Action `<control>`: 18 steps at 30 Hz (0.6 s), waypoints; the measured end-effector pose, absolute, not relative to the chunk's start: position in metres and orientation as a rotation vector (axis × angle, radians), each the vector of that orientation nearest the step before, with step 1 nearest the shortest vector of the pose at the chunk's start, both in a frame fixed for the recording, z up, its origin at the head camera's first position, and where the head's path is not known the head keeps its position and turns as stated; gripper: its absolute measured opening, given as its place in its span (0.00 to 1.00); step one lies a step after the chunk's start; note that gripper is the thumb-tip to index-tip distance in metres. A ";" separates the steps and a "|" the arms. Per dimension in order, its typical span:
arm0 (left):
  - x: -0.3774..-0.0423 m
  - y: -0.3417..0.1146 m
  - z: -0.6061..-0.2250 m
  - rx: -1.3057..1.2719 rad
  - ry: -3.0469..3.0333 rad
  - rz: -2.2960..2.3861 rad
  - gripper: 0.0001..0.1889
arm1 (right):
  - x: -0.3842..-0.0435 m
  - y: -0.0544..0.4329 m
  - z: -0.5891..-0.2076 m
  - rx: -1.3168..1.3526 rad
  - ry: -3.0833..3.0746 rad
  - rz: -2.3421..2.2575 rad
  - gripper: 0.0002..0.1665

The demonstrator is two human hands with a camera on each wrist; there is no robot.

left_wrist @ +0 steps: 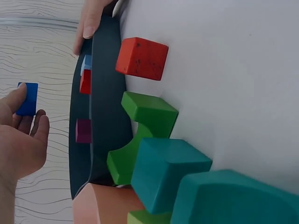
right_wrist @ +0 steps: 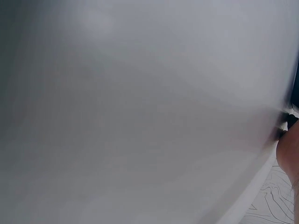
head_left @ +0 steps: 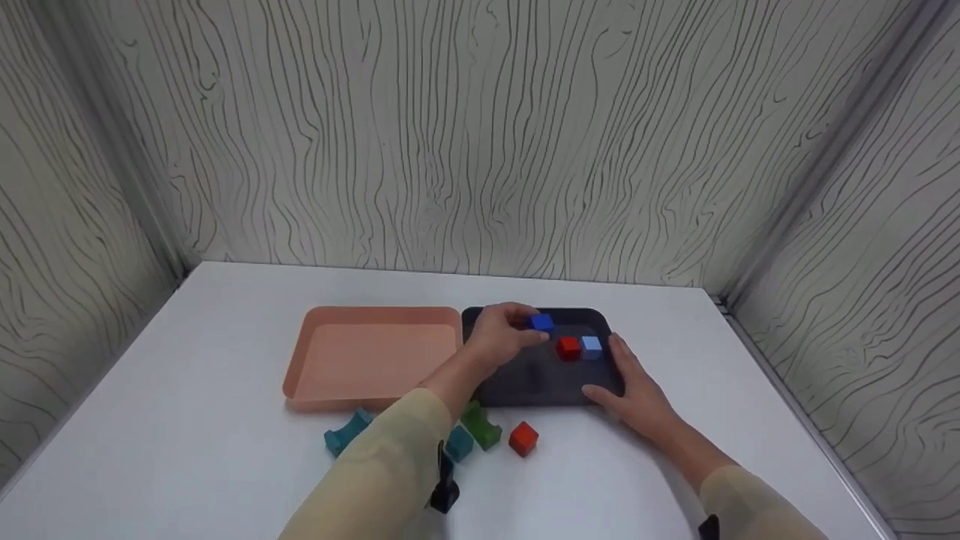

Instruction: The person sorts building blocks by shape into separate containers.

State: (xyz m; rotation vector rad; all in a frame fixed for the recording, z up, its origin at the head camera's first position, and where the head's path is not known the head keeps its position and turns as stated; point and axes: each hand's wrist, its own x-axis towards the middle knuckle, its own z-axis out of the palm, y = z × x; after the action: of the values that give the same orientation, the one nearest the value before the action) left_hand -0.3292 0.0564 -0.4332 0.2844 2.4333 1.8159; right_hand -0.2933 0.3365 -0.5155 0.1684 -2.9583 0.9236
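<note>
My left hand [head_left: 499, 334] pinches a blue block [head_left: 541, 323] between thumb and fingers, above the dark tray [head_left: 517, 390]. In the left wrist view the same blue block [left_wrist: 28, 99] is held clear of the tray. Inside the tray, a red cube [head_left: 568, 349] sits beside a light blue cube [head_left: 591, 348]. A purple cube [left_wrist: 83, 130] also shows there in the left wrist view; my left hand hides it in the head view. My right hand [head_left: 637, 394] rests against the tray's right side, fingers fairly straight along the rim and thumb at the near edge.
A pink tray [head_left: 296, 367] adjoins the dark tray on the left. In front lie a red cube [head_left: 523, 439], a green notched block [head_left: 484, 429], a teal cube [head_left: 459, 444] and a teal curved block [head_left: 346, 433]. Wood-grain-patterned panels [head_left: 450, 150] enclose the white table [head_left: 225, 450].
</note>
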 end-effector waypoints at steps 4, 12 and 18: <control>-0.336 0.059 -0.445 0.288 2.426 1.815 0.18 | -0.293 0.336 -0.516 0.167 -2.960 0.935 0.68; -0.347 0.068 -0.462 0.216 2.458 1.779 0.16 | -0.292 0.337 -0.518 0.178 -2.959 0.934 0.67; -0.353 0.072 -0.471 0.191 2.449 1.784 0.19 | -0.293 0.338 -0.516 0.198 -2.950 0.927 0.67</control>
State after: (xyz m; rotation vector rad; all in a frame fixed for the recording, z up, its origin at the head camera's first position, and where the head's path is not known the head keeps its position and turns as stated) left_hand -0.3532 0.0715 -0.4707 0.1913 2.4493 1.7845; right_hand -0.2934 0.3380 -0.5161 0.1981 -2.9498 0.9274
